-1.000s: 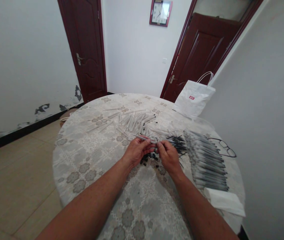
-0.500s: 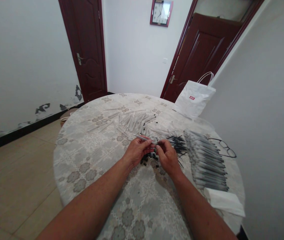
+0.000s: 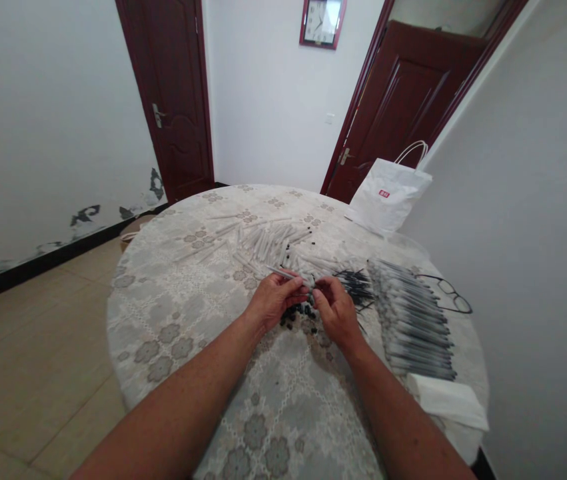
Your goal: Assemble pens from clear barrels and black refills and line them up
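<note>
A slim pale grey pen [image 3: 280, 271] slants between the fingers of my left hand [image 3: 272, 299], its tip pointing up and left. My right hand [image 3: 337, 310] is closed in a pinch close by the pen's other end; whatever sits in that pinch is too small and covered to make out. Just below both hands lie several small black pen parts [image 3: 293, 318], partly hidden by the fingers. Beyond them spreads a loose heap of whitish pen barrels [image 3: 268, 243]. Thin black pen refills [image 3: 357, 288] lie bunched right beside my right hand.
Rows of assembled-looking pens [image 3: 418, 333] cover the table's right side, with eyeglasses [image 3: 447, 293] beyond. A white folded packet [image 3: 448, 403] lies at the near right. A white paper bag [image 3: 388, 197] stands at the back right of the round, cloth-covered table [image 3: 163, 393].
Both hands keep nearly the same place and grip, with the right fingers shifting very slightly. The view has tilted down a little.
</note>
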`<state>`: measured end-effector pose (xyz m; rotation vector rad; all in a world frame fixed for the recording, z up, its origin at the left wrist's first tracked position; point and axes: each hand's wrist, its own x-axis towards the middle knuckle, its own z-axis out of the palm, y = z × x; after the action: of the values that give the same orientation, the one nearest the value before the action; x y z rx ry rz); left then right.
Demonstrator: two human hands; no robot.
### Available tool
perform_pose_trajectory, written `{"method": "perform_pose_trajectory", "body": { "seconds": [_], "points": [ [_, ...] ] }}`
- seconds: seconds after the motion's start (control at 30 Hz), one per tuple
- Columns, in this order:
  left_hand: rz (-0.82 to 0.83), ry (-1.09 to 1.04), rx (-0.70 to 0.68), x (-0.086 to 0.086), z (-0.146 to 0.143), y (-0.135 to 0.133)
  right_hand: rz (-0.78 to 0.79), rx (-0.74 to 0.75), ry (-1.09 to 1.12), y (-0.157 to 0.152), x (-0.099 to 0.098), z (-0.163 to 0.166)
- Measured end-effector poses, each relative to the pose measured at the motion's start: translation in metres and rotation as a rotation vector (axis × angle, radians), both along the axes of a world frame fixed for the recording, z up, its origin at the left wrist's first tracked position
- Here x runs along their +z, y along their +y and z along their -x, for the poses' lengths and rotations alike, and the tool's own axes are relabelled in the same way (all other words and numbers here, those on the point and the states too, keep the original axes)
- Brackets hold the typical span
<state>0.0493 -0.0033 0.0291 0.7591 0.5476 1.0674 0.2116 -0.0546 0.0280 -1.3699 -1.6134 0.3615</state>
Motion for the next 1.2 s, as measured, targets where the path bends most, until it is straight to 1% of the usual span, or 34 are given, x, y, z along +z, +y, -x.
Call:
{"method": "perform_pose_trajectory", "body": {
  "seconds": [0.23, 0.37, 0.47, 0.6, 0.7, 0.83, 0.93, 1.03, 1.2],
  "points": [
    [0.006, 0.007, -0.006, -0.0018, -0.0012, -0.0003, 0.008, 0.011, -0.119, 0.001, -0.0003, 0.0012],
    [0.009, 0.038, 0.01, -0.005, -0.002, 0.0002, 0.03, -0.006, -0.092, 0.0011, -0.0028, -0.0003],
    [-0.006, 0.045, 0.014, -0.0071, -0.0026, 0.0003, 0.012, -0.005, -0.06, 0.0005, -0.0033, -0.0021],
    [-0.01, 0.062, 0.008, -0.0065, -0.0031, -0.0008, -0.01, 0.012, -0.104, 0.0009, -0.0039, -0.0022],
    [-0.001, 0.06, 0.012, -0.0054, -0.0034, -0.0016, 0.006, 0.012, -0.136, 0.0021, -0.0054, -0.0011],
    [-0.001, 0.064, 0.02, -0.0052, -0.004, -0.002, 0.03, 0.003, -0.102, 0.0025, -0.0066, -0.0017],
    [-0.004, 0.066, 0.034, -0.0052, -0.0043, -0.0017, -0.01, 0.01, -0.07, 0.0015, -0.0061, -0.0029],
    [0.0, 0.073, 0.038, -0.0053, -0.0041, -0.0014, -0.032, 0.018, -0.096, 0.0002, -0.0055, -0.0027],
    [-0.005, 0.079, 0.025, -0.0051, -0.0033, -0.0017, -0.003, 0.031, -0.129, -0.0006, -0.0053, 0.0]
  ]
}}
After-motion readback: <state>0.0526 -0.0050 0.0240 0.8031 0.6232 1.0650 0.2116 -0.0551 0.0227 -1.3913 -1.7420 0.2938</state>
